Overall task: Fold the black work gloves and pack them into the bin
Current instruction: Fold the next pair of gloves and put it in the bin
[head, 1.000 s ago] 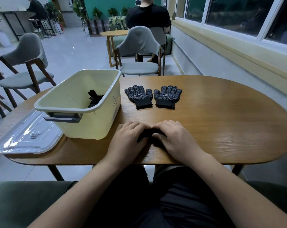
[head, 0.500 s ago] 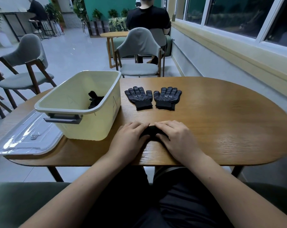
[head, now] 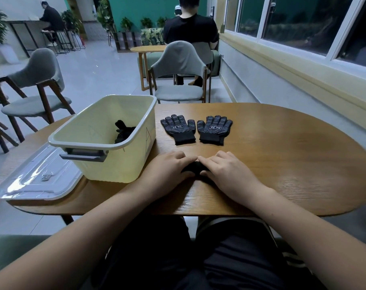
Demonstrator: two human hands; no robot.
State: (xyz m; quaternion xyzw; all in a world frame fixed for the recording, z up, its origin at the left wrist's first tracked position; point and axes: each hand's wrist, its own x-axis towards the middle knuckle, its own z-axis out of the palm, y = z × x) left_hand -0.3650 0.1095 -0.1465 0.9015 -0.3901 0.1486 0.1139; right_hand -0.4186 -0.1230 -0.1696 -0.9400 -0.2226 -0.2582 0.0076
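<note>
- A seated person's left hand (head: 169, 170) and right hand (head: 226, 172) meet near the front edge of a wooden worktop (head: 282, 164). Both are bent over a small folded glove (head: 193, 166) of black fabric.
- Each grip is clenched on the folded glove, the left hand closing over it from one side and the right hand from the other. Their fingertips almost touch above it.
- Only a narrow strip of the dark fabric shows between the hands, so whether one glove or two lie beneath cannot be told.
- Beyond the hands and clear of them, two more black work gloves lie flat side by side. The left flat glove (head: 179, 128) and the right flat glove (head: 214, 128) rest with dotted palms up, fingers pointing away and cuffs toward the person.
- A cream bin (head: 106, 164) stands open on the worktop just left of the left hand, with a grey handle (head: 83, 155) on its near end.
- Inside the bin, against its right wall, sits a packed glove (head: 123, 132), dark and bunched.
- A clear lid (head: 37, 176) lies flat to the left of the bin and overhangs the worktop's end.
- A grey chair (head: 180, 65) faces the far side of the worktop. Behind it a person in a black top (head: 190, 28) sits at another table, back to the camera.
</note>
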